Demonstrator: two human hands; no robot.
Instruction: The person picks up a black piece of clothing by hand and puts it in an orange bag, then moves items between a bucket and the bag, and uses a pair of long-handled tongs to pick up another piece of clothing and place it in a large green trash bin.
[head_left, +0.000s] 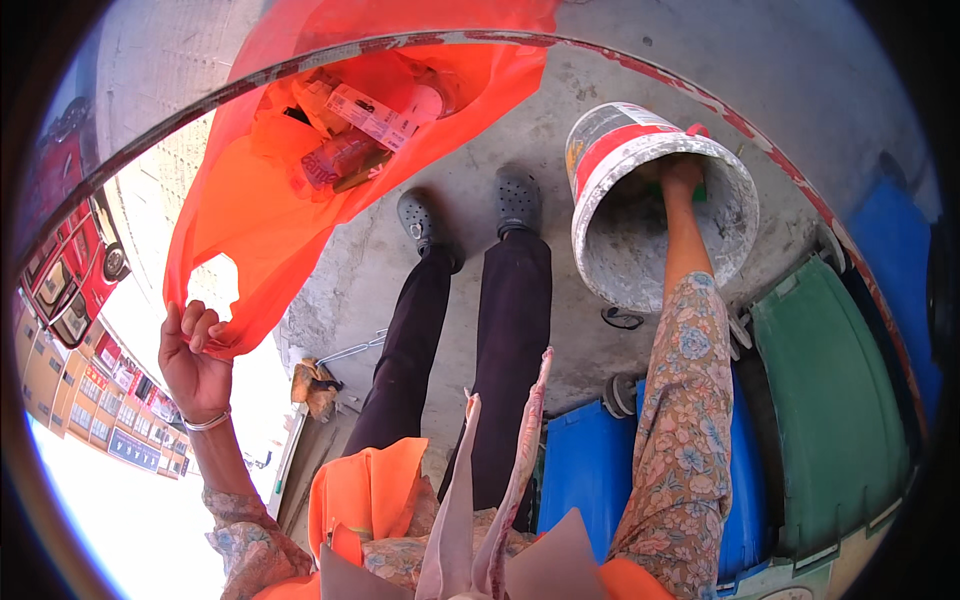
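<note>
My left hand (196, 360) grips the edge of a large orange-red plastic bag (247, 202) by its handle. The bag's mouth is spread, and inside lie wrappers, a printed paper carton (373, 116) and other litter. My right hand (681, 177) reaches deep into a tilted, dirty white plastic bucket (664, 217) with a red band and label. Something green (700, 192) shows beside the fingers there, but the fingertips are in shadow and I cannot tell whether they hold anything.
Blue wheeled bins (585, 465) and a green bin (829, 405) stand at the lower right. My grey clogs (517, 199) are on the concrete floor (555, 330). A dark ring-like object (622, 319) lies by the bucket. A red vehicle (75, 262) is at the far left.
</note>
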